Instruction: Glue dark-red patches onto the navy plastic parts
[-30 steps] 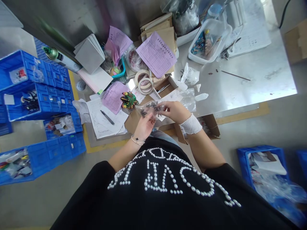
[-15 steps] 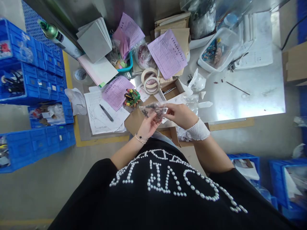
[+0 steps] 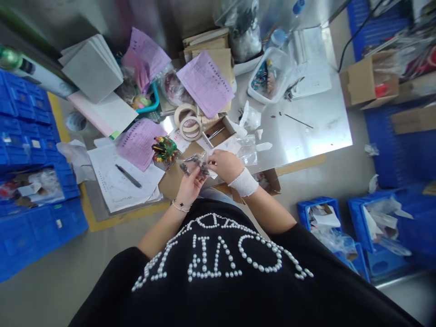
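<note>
A clear plastic bag (image 3: 191, 162) with small dark pieces inside is held up between both hands, above the near edge of the table. My left hand (image 3: 191, 185) grips its lower side, thumb on top. At the bag's right end my right hand (image 3: 225, 164) pinches the plastic with thumb and fingers; a white band circles that wrist. The small pieces are too blurred to name. Under the hands lies a brown cardboard piece (image 3: 170, 181). Just behind stand a small open box (image 3: 223, 134) with metal tools in it and a bundle of colourful-tipped items (image 3: 164, 149).
Masking tape rolls (image 3: 190, 128), purple forms (image 3: 206, 84) and a black pen (image 3: 128, 176) on papers lie about the table (image 3: 320, 136). A plastic tub (image 3: 269, 75) sits at the back right. Blue bins (image 3: 30, 172) stack at left; more blue bins (image 3: 318, 213) stand at right.
The camera view has swung to the right, so the table appears shifted left. Both hands still hold the plastic bag, with little change in grip.
</note>
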Action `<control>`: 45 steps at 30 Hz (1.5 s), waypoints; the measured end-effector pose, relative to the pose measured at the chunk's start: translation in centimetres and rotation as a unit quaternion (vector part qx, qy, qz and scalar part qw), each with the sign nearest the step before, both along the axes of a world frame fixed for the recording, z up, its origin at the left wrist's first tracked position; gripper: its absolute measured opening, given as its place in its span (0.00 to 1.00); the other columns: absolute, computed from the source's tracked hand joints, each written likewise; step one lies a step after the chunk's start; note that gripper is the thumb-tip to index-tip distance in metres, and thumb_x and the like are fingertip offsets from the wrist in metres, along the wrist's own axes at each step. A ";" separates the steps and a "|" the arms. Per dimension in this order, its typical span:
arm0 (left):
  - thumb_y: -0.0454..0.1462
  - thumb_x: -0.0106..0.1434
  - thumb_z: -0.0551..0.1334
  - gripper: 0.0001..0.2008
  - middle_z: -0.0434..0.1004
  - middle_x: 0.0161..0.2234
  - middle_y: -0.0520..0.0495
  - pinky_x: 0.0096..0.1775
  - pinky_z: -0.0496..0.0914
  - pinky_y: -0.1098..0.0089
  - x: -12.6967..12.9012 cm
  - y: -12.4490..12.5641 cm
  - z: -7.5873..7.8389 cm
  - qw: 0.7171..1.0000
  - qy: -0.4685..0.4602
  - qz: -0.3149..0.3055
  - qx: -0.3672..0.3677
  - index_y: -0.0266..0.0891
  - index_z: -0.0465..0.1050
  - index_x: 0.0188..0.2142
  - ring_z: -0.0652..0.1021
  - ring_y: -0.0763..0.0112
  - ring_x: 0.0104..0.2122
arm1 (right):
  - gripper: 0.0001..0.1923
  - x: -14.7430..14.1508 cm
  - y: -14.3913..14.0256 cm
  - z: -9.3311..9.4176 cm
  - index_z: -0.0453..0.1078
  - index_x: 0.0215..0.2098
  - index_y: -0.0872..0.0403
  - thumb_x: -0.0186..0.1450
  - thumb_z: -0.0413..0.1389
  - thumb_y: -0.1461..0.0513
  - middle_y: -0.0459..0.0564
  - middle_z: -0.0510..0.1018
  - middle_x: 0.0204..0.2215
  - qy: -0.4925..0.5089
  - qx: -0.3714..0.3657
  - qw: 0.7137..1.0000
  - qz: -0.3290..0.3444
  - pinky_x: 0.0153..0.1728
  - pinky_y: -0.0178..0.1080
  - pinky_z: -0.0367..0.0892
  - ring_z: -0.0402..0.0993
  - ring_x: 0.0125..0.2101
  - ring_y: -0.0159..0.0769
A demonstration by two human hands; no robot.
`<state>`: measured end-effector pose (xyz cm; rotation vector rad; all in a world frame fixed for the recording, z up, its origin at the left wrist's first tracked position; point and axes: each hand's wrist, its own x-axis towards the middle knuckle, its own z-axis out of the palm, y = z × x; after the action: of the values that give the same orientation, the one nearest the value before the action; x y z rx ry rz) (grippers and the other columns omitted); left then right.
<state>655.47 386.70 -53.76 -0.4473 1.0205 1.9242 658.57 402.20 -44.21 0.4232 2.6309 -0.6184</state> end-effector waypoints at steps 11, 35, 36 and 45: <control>0.30 0.66 0.63 0.06 0.86 0.37 0.50 0.44 0.78 0.71 -0.3 1.1 -1.9 0.997 -0.051 -0.036 -0.040 0.40 0.78 0.38 0.85 0.72 0.39 | 0.09 0.8 0.7 -0.3 0.75 0.47 0.59 0.76 0.57 0.60 0.53 0.79 0.48 -0.028 -0.004 0.999 0.041 0.52 0.47 0.74 0.77 0.48 0.40; 0.32 0.73 0.54 0.13 0.87 0.36 0.50 0.41 0.78 0.75 -0.8 1.9 -4.8 0.995 -0.068 -0.056 -0.045 0.38 0.78 0.42 0.85 0.75 0.36 | 0.10 5.0 1.6 -0.6 0.75 0.48 0.59 0.75 0.59 0.59 0.53 0.80 0.46 0.013 -0.092 0.983 -0.155 0.51 0.48 0.76 0.79 0.48 0.41; 0.32 0.74 0.53 0.13 0.87 0.35 0.50 0.40 0.77 0.77 -1.2 2.3 -4.9 0.996 -0.065 -0.051 -0.042 0.38 0.78 0.41 0.85 0.77 0.35 | 0.10 5.5 1.9 -0.8 0.75 0.48 0.59 0.75 0.59 0.60 0.53 0.80 0.46 0.019 -0.099 0.981 -0.164 0.52 0.49 0.76 0.78 0.48 0.41; 0.49 0.78 0.48 0.21 0.85 0.38 0.50 0.48 0.76 0.82 -2.4 7.2 -6.0 1.000 -0.002 0.003 -0.006 0.41 0.76 0.47 0.84 0.81 0.43 | 0.09 12.3 4.4 -5.4 0.76 0.47 0.58 0.73 0.61 0.59 0.52 0.80 0.47 0.031 -0.159 0.951 -0.263 0.57 0.52 0.73 0.78 0.51 0.42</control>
<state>653.08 393.91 -59.78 -0.4608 1.0299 1.9227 670.84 406.61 -49.59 1.0251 2.4054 -1.2162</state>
